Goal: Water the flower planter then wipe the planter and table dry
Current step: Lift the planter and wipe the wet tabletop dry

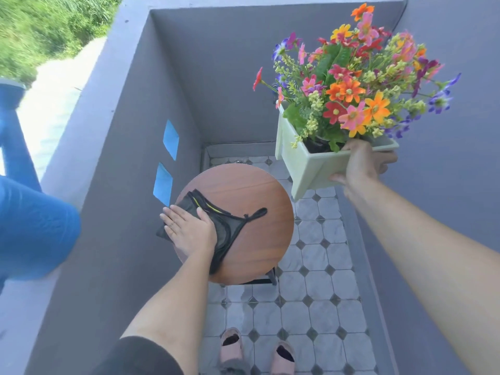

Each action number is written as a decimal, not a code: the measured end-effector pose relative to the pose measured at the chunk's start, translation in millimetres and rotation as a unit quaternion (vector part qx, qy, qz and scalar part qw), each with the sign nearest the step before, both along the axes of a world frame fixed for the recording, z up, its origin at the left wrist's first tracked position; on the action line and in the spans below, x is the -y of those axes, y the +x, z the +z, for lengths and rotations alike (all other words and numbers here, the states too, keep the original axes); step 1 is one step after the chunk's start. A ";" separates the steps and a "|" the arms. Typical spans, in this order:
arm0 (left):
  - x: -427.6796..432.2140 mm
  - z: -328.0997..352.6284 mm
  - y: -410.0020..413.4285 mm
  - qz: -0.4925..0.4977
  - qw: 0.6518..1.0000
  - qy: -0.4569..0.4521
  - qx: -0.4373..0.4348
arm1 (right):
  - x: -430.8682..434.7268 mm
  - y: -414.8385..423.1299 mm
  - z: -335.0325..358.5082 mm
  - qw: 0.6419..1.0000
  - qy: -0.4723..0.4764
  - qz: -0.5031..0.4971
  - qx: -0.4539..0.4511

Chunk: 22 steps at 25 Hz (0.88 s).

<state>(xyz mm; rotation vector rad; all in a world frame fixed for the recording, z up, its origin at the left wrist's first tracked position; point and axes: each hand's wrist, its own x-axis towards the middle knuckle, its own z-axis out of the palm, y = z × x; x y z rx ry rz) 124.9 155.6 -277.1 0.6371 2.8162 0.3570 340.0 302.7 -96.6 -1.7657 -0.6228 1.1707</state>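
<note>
A pale green planter [305, 163] full of bright flowers [351, 85] hangs in the air at the right, above the floor and off the table. My right hand [362, 169] grips its near rim and holds it up, tilted. On the round wooden table [259, 201] lies a black cloth [230, 226] with a thin yellow-green line, spread over the left part of the top. My left hand [189, 228] lies flat on the cloth with fingers spread, pressing it onto the table near the left edge.
Grey walls close in on the left, back and right. A blue watering can [29, 228] stands on the left ledge. Two blue squares [170, 139] are stuck on the left wall. The floor is tiled, and my feet in pink slippers [257, 353] stand near the table.
</note>
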 end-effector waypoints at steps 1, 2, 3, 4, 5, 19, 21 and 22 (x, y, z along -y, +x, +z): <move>7.4 0.5 2.4 0.001 1.000 -0.001 0.000 | 2.6 -0.5 2.0 1.000 -0.001 0.004 0.002; 12.5 2.3 3.7 0.000 1.000 -0.001 0.002 | 4.9 -1.7 3.5 1.000 -0.002 0.007 0.002; 15.4 4.6 5.0 -0.006 1.000 -0.003 0.004 | 7.5 -2.4 5.2 1.000 -0.002 0.011 0.001; 17.4 7.4 6.4 -0.018 1.000 -0.006 0.005 | 9.9 -3.4 6.6 1.000 -0.001 0.015 0.000; 17.8 9.2 7.1 -0.032 0.999 -0.010 0.008 | 11.4 -5.2 7.1 1.000 0.001 0.017 -0.002; 80.3 11.5 51.7 0.070 0.977 0.117 0.162 | 37.7 -29.0 2.5 0.998 0.014 0.050 0.018; 99.0 13.1 44.8 0.051 0.982 0.098 0.156 | 43.9 -36.0 1.5 0.998 0.007 0.055 0.015; 109.1 14.1 40.7 0.041 0.984 0.090 0.149 | 46.5 -39.3 1.1 0.998 0.004 0.059 0.013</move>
